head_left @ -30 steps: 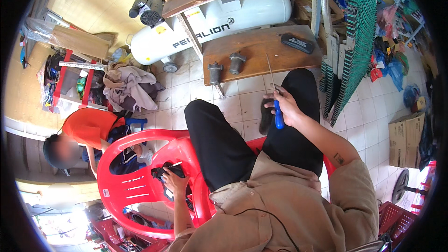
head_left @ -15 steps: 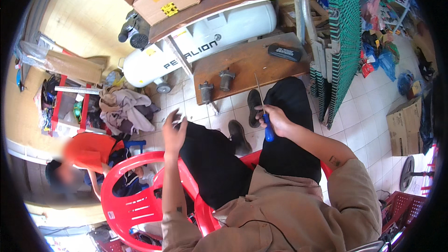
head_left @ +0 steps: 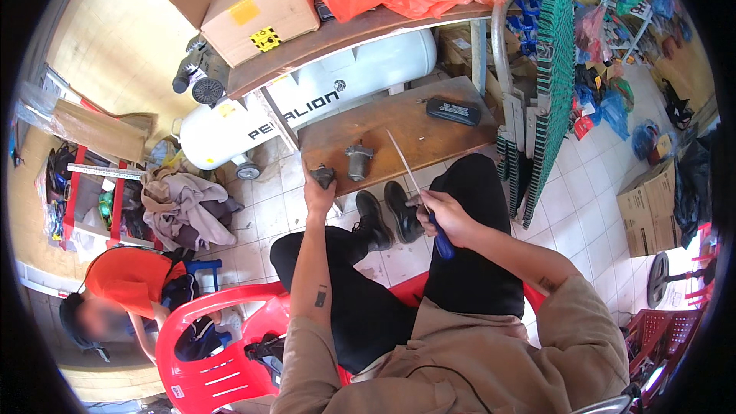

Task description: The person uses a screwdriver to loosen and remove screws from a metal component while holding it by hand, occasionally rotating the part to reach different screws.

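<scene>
My left hand [head_left: 318, 198] is closed round a small grey metal motor-like part [head_left: 323, 176] at the near left corner of a low brown wooden table [head_left: 399, 126]. The fingers hide much of that part. A similar grey metal part [head_left: 357, 162], roughly cylindrical with a wider flanged top, stands on the table just to the right of it. Over my right thigh, my right hand [head_left: 451, 218] grips a screwdriver [head_left: 442, 244] by its blue handle. Its long metal shaft points up and left over the table's near edge, touching neither metal part.
A black zip case [head_left: 452, 111] lies at the table's right. Behind stands a white compressor tank [head_left: 368, 65] under a shelf bearing a cardboard box [head_left: 261, 11]. A green folding bed [head_left: 553, 84] leans at right. A person in orange [head_left: 134, 280] bends at left, beside a red chair [head_left: 203, 372].
My left hand has gone from empty above my knee forward to the table and closed on the left metal part. The screwdriver now tilts further left. The whole view has shifted slightly.
</scene>
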Demonstrator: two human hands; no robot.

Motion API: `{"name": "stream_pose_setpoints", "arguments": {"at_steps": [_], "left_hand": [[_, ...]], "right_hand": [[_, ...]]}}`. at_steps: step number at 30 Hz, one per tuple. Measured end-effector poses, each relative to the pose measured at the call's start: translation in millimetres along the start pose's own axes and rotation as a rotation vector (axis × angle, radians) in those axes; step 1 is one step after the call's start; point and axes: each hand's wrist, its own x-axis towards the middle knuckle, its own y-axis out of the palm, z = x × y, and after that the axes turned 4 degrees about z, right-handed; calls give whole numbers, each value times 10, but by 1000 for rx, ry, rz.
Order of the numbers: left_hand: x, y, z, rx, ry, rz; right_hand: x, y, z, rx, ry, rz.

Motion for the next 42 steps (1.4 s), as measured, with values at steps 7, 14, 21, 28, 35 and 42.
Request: {"name": "stream_pose_setpoints", "arguments": {"at_steps": [7,14,21,28,35,42], "left_hand": [[36,-447,-153,-1211,-245,96],[-95,-465,-373,-1750,-405,37],[35,-380,-417,-1845,-430,-46],[4,-365,-514,-1884,-292,39],[-54,-383,-661,-1764,-318,1],[-43,-371,-696,-1705,-342,10]], "right_hand": [[719,443,487,-518,-58,112],[1059,234,127,-717,-133,65],[1031,162,86,-911,-141,98],[921,338,143,-1112,-260,176],[1052,275,34,-1128,-299,148],[1114,281,-46,-1030,-180,123]]}}
